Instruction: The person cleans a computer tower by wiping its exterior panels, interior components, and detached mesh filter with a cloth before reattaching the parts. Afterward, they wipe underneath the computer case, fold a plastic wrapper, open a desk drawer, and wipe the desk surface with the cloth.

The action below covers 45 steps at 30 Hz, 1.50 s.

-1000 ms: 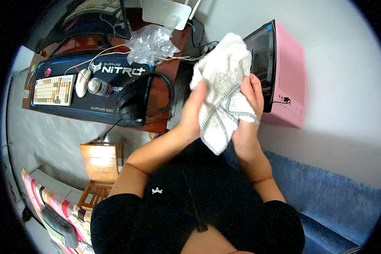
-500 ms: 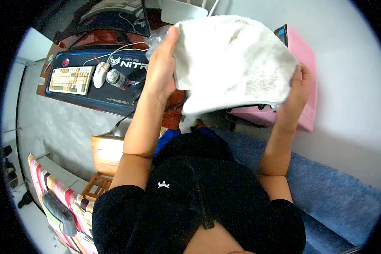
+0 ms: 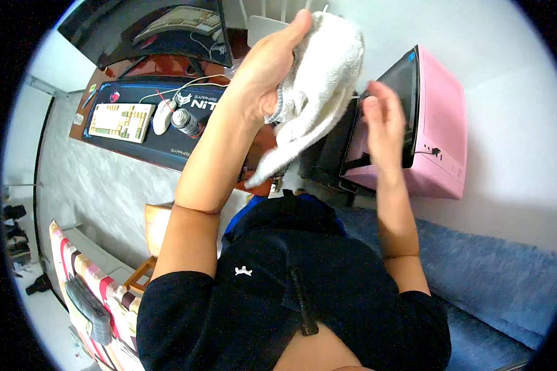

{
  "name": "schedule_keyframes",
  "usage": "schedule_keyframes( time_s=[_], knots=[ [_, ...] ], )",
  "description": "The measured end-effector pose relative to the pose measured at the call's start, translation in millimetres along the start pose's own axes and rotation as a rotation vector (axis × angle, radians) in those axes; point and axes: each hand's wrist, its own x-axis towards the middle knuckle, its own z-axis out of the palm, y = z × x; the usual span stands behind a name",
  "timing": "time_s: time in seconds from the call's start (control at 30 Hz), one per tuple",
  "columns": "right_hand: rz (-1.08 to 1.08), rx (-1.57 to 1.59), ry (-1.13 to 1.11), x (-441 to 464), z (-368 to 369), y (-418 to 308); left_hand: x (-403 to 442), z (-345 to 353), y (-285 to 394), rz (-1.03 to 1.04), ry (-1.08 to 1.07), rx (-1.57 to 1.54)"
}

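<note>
A white cloth [image 3: 325,74] with a grey edge hangs folded from my left hand [image 3: 269,68], its lower corner trailing down over the desk edge. The thumb of that hand points up beside the cloth and the palm presses against it. My right hand [image 3: 387,127] is to the right of the cloth, apart from it, in front of the dark side panel of a pink computer case [image 3: 442,117]. Its fingers are bent and slightly apart, with nothing seen between them.
On the desk at the left are a keyboard [image 3: 120,122], a white mouse [image 3: 163,117], a spray can [image 3: 185,122] and a black mouse pad [image 3: 167,147]. A monitor [image 3: 167,31] stands behind them. A wooden chair [image 3: 158,229] is below, and a blue sofa [image 3: 489,266] lies at the right.
The cloth was bunched between both hands, then spread wide, and now hangs folded from my left hand. My right hand has let go of it and moved left.
</note>
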Motion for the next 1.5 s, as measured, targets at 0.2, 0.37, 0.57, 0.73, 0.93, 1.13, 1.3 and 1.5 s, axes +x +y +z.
schedule_keyframes(
  time_s=[0.2,0.37,0.57,0.73,0.93,1.13,1.3,1.5],
  knots=[
    [0.570,1.034,-0.478,-23,34,11,6,-13,-22,-0.212,-0.087,-0.232],
    [0.610,1.008,-0.423,-11,29,15,-12,-25,-28,-0.142,-0.143,-0.228],
    [0.521,1.069,-0.235,-2,13,4,-32,-63,-41,0.061,0.140,0.177],
    [0.654,1.073,-0.145,-5,35,18,-35,-93,-115,-0.101,0.212,0.013],
    [0.549,0.332,-0.146,-34,44,63,-40,-126,-149,-0.275,0.380,-0.396],
    [-0.426,-0.513,-0.176,-64,-49,9,-3,-117,-198,0.212,0.678,0.302],
    [-0.449,-0.850,0.509,-21,-161,5,78,-68,-281,0.361,0.507,0.738],
    [0.107,-1.136,0.524,-6,-311,76,125,-12,-301,0.468,-0.140,0.405]
  ],
)
